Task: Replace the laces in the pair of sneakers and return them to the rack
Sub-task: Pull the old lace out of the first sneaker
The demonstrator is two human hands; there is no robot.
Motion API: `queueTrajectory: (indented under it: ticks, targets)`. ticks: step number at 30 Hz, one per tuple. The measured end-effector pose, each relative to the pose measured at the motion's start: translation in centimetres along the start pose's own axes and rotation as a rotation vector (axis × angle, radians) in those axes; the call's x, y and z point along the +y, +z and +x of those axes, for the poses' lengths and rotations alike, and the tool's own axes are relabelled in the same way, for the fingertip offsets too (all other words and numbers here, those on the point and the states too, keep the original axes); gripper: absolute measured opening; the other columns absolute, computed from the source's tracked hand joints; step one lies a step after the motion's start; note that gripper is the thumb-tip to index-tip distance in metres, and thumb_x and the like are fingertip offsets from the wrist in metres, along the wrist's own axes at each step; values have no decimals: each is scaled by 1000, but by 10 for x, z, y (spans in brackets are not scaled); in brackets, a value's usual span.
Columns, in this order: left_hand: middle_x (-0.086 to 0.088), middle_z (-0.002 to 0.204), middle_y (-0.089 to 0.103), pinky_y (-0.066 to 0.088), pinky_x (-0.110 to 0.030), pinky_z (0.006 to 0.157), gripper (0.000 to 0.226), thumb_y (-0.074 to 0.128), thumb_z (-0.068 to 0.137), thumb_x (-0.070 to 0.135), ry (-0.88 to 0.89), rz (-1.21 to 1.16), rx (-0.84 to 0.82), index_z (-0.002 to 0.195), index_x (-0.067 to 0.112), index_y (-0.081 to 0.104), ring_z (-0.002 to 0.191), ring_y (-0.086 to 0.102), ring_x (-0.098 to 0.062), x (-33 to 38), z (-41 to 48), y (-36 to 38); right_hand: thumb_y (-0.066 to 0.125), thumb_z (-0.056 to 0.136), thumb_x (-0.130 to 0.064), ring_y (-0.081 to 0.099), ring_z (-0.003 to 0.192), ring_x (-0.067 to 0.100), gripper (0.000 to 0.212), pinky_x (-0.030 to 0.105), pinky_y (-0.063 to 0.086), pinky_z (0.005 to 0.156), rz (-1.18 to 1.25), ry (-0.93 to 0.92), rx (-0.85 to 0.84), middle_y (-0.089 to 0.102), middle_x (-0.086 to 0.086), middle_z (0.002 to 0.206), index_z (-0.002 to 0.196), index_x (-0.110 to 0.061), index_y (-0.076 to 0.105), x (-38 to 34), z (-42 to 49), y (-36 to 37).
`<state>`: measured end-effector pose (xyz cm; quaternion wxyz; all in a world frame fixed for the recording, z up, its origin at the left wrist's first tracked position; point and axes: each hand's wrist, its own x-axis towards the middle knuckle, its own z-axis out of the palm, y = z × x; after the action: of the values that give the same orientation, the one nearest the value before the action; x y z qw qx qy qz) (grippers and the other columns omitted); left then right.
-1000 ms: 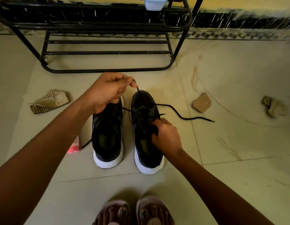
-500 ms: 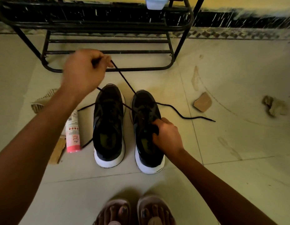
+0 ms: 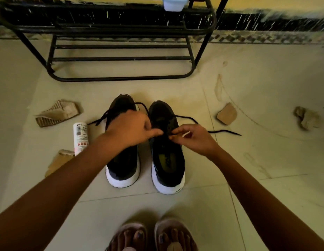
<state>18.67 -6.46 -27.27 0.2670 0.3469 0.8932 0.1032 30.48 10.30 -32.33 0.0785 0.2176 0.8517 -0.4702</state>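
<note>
a person works both hands at the right sneaker (image 3: pixel 168 160) of a black pair set on the tiled floor (image 3: pixel 266 178) in front of a metal shoe rack (image 3: pixel 121 79). half a second ago the left hand (image 3: pixel 130 129) was raised toward the rack, drawing the black lace (image 3: pixel 222 130) up taut, while the right hand (image 3: pixel 195 139) gripped the shoe to steady it. now the left hand has dropped back to the eyelets and the right has let go of the shoe. the pull looks finished. the lace lies slack, one length looping over the toe of the left sneaker (image 3: pixel 121 163) and out toward a spray can (image 3: pixel 81 136), the other trailing off to the right across the tile. that suggests one crossing is through and the next eyelet is being lined up, with the rest of the lacing and the return to the rack yet to come.

the right hand's thumb and forefinger are closed narrowly, apparently pinching the lace just above the tongue, so the working point sits right at its fingertips (image 3: pixel 177 131). the left hand is curled beside the same spot, thumb reaching toward the right hand. the lace runs under it, but whether it holds the lace i cannot tell. scraps of cardboard (image 3: pixel 57 113) lie nearby, and sandalled feet (image 3: pixel 152 236) stand behind the heels.
</note>
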Motion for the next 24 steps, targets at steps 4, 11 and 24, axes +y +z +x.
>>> queueTrajectory:
  ticks: [4, 11, 24]
  targets:
    - [-5, 98, 64, 45, -26, 68, 65, 56, 80, 63, 29, 17, -194, 121, 13, 50, 87, 61, -19, 14, 0, 35, 67, 82, -6, 59, 77, 5, 24, 3, 43, 70, -84, -139, 214, 67, -4, 92, 106, -9, 68, -2, 23, 10]
    - [-21, 112, 59, 52, -40, 78, 97, 53, 91, 32, -49, -81, -173, 144, 6, -24, 91, 62, -35, 17, 1, 76, 65, 82, -10, 65, 79, 18, 17, 31, 53, 71, -336, -314, 319, 69, 2, 86, 98, -11, 60, -4, 40, 21]
    - [-25, 126, 49, 49, -48, 91, 113, 64, 85, 11, -220, -137, -281, 139, 16, -35, 107, 56, -38, 27, 6, 81, 54, 85, 2, 62, 72, 17, 33, 27, 47, 62, 182, -163, 141, 53, 0, 80, 83, -26, 38, -9, 46, 14]
